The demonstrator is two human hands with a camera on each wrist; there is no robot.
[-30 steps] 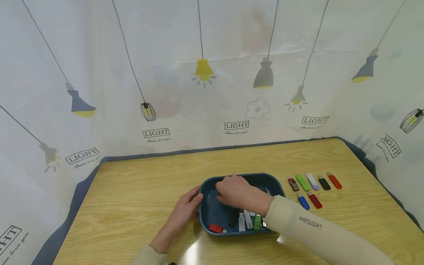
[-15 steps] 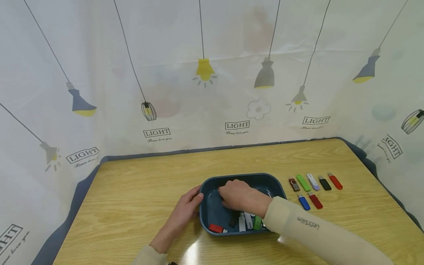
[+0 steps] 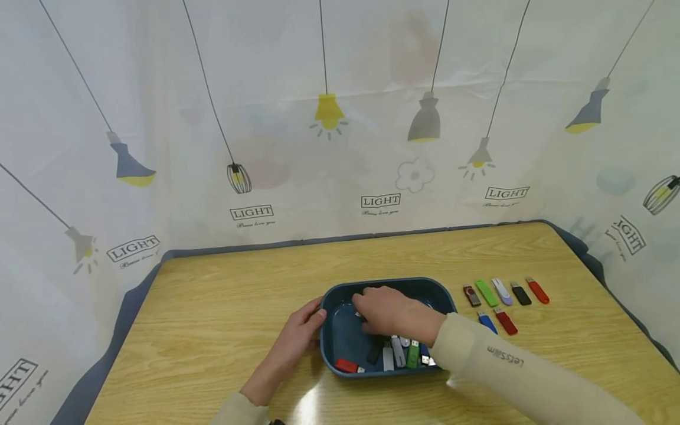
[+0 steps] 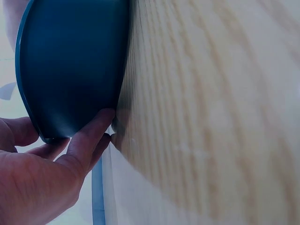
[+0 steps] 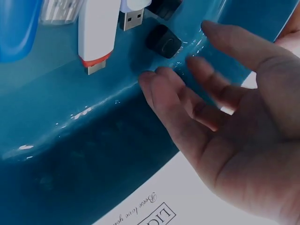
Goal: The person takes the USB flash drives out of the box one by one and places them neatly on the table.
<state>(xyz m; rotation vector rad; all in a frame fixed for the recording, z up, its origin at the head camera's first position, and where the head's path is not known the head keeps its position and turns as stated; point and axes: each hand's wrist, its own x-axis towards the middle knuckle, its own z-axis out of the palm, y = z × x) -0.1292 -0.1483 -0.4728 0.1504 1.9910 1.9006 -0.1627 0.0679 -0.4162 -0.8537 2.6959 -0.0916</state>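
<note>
My left hand (image 3: 297, 330) grips the left end of a dark blue plastic tray (image 3: 340, 333), with the thumb at the rim and fingers against the outer wall (image 4: 70, 61). Inside the tray, my right hand (image 3: 395, 313) reaches down with fingers apart; nothing shows between them in the right wrist view. A black USB stick (image 5: 164, 41) lies close to its fingertips, and a white USB stick with a red end (image 5: 97, 35) lies farther off. Along the tray's near side are a red stick (image 3: 346, 366), a black one (image 3: 373, 353) and a green one (image 3: 412, 355).
Right of the tray, several USB sticks lie in two rows on the wooden table (image 3: 228, 319), among them a light green one (image 3: 486, 293), a blue one (image 3: 487, 322) and a dark red one (image 3: 505, 321). A lamp-printed cloth (image 3: 319, 165) hangs behind.
My right hand has shifted slightly right and nearer inside the tray, and a small metallic bit now shows by its fingertips. My left hand and the tray stay put.
</note>
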